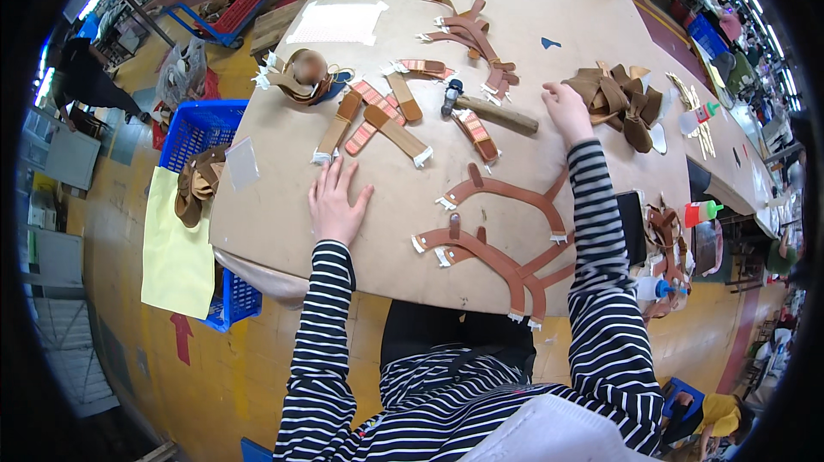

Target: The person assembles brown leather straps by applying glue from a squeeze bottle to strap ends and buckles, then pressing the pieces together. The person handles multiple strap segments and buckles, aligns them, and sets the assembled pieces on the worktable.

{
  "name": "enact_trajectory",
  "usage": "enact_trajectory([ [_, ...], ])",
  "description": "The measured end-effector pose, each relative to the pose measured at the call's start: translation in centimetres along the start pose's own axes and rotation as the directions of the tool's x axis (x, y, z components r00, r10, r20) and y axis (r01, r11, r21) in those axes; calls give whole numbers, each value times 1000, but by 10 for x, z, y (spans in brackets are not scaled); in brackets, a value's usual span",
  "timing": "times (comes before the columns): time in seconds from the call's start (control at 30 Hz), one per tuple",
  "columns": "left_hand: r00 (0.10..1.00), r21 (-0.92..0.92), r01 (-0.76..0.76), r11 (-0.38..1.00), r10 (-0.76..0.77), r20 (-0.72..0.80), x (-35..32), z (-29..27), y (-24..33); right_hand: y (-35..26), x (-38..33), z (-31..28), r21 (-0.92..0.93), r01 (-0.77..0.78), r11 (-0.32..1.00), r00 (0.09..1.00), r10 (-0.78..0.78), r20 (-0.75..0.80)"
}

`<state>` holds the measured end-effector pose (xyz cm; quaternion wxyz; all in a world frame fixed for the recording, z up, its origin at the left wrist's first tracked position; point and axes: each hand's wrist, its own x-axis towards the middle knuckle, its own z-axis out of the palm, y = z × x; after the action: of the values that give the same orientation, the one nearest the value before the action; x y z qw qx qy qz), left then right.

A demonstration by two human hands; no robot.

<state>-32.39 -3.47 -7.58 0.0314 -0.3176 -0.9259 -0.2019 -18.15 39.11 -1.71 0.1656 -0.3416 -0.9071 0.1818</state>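
Observation:
My left hand (337, 203) lies flat on the table, fingers spread and empty. Just beyond its fingertips are several short tan leather straps (343, 121) with white ends, some bearing pink-striped strips (359, 138). My right hand (568, 112) is raised beside a pile of brown leather pieces (611, 95), its fingers loosely bent and apart; nothing shows in them. To its left rests a hammer (498, 114) with a wooden handle. Branching brown sandal-upper straps (498, 258) lie between my forearms, partly covered by my right sleeve. More such straps (472, 33) are farther back.
A strap roll (305, 72) stands at the far left of the table, near a white sheet (339, 23). Left of the table, a blue crate (210, 123) holds leather pieces and yellow paper (176, 243). Bottles (657, 289) and a dark flat object (631, 229) are at the right edge.

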Motion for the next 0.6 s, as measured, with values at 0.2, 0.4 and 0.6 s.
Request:
enact_trajectory([
  [0.2,1000,-17,-8,1000,7,-9,0,0,1,52,-95,-36,-166,-43,985,994,26,-103],
  [0.4,1000,-15,-13,1000,13,-15,-1,0,0,91,-146,-36,-102,-125,987,986,135,99],
  [0.6,999,-7,-25,1000,25,-29,-1,3,0,79,-151,-32,7,22,1000,998,-22,60],
])
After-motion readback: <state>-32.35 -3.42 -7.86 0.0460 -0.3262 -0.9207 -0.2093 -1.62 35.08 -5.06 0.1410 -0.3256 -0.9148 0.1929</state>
